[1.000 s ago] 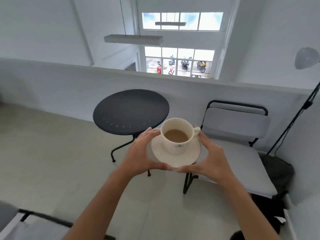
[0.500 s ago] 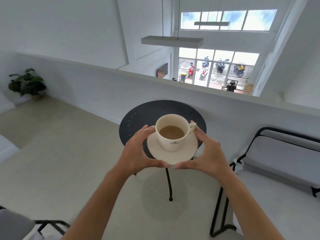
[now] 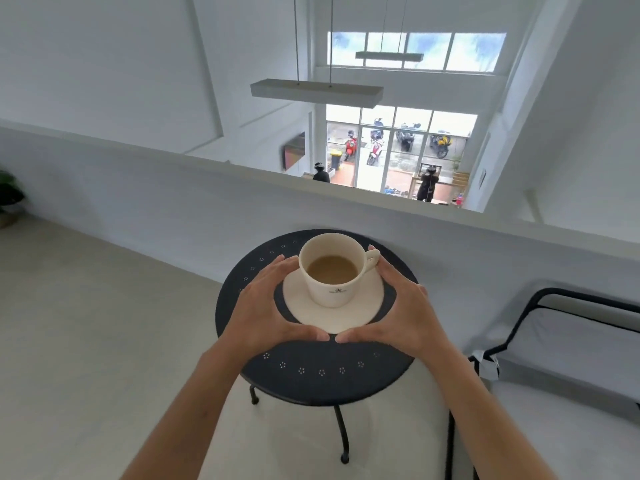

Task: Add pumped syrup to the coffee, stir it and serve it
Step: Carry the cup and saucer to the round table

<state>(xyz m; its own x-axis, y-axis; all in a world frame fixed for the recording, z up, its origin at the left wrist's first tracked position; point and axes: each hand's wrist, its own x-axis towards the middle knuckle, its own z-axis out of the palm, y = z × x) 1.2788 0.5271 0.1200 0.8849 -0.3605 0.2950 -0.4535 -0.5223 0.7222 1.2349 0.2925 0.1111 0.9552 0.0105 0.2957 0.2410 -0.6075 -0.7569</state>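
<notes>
A cream cup of milky coffee stands on a cream saucer, its handle pointing right. My left hand holds the saucer's left rim and my right hand holds its right rim, thumbs nearly meeting at the near edge. Cup and saucer are over the middle of a small round black table. Whether the saucer rests on the tabletop or hovers just above it, I cannot tell.
A low white wall runs right behind the table, with a drop to a lower floor beyond. A grey chair with a black frame stands to the right. A potted plant sits at the far left on the pale floor.
I have walked up to the black table; the cup and saucer, held in both hands throughout, have gone from in front of it to above its middle. The chair has slid to the right.
</notes>
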